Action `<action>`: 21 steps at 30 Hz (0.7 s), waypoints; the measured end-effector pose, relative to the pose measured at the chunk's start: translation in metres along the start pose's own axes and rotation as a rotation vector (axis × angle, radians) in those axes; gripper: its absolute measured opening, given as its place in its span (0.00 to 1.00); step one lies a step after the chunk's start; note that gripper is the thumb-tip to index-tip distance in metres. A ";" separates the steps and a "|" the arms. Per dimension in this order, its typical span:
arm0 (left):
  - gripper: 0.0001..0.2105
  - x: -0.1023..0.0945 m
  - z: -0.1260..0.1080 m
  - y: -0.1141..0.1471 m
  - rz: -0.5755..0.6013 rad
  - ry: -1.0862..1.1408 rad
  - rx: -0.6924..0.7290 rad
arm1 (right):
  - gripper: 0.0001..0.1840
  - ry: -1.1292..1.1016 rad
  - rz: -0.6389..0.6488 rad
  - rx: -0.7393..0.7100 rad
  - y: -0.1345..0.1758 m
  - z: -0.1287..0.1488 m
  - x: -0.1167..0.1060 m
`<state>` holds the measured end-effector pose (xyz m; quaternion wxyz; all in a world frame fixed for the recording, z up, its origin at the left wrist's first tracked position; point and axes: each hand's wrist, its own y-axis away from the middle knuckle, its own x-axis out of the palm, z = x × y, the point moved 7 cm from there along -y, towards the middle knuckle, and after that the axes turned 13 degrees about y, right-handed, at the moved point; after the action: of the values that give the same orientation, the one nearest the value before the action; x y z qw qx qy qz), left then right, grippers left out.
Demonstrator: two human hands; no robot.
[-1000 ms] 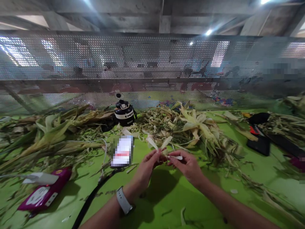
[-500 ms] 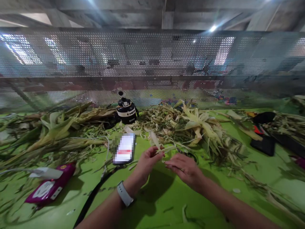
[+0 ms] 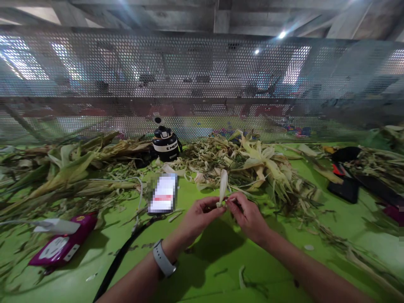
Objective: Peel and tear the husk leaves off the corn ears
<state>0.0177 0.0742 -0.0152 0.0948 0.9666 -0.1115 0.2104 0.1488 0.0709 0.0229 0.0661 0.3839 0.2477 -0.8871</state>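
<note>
My left hand [image 3: 205,213] is closed in a pinch around the base of a pale corn husk piece [image 3: 223,185], whose broad tip stands upright above the fingers. A small knot-like lump of husk shows at my left fingertips. Close beside it, my right hand [image 3: 249,216] pinches a thin strip of the same husk; its far end is partly hidden by the fingers. Both hands are just above the green table [image 3: 217,261], fingertips almost touching. A heap of dry husks [image 3: 268,160] lies beyond them.
Left of the hands lie a lit phone [image 3: 163,193], a black strap [image 3: 121,256] and a purple packet [image 3: 65,244] with a white charger on it. A black bottle [image 3: 166,145] stands at the back before a perforated metal screen [image 3: 202,67]. More husks [image 3: 72,164] cover the left side.
The husk piece has swung from leaning left to upright and moved right. My right hand has risen and turned, its fingertips now meeting the husk near my left fingers.
</note>
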 end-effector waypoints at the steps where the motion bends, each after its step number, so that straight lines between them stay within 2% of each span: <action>1: 0.18 0.003 -0.001 0.000 0.032 0.004 0.014 | 0.09 -0.014 0.004 0.007 0.000 0.000 0.000; 2: 0.21 0.004 -0.003 -0.001 0.034 0.013 0.032 | 0.09 -0.027 0.004 0.013 0.001 -0.001 0.000; 5: 0.27 -0.002 -0.004 -0.002 -0.057 0.076 0.023 | 0.09 -0.057 -0.002 0.020 0.001 -0.002 0.000; 9: 0.19 -0.001 0.011 0.000 -0.061 0.260 -0.218 | 0.10 -0.069 -0.024 0.016 0.001 -0.002 -0.001; 11: 0.15 0.000 0.015 0.002 -0.053 0.334 -0.287 | 0.11 -0.077 -0.033 0.015 0.000 -0.002 -0.001; 16: 0.18 0.000 0.016 0.002 -0.065 0.403 -0.268 | 0.11 -0.109 -0.035 0.006 0.000 -0.004 0.003; 21: 0.18 -0.003 0.013 -0.002 -0.093 0.439 -0.198 | 0.12 -0.174 0.037 0.107 0.002 -0.011 0.010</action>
<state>0.0210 0.0740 -0.0284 0.2206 0.8879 -0.0638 0.3987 0.1494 0.0756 0.0085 0.0831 0.3128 0.1861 -0.9277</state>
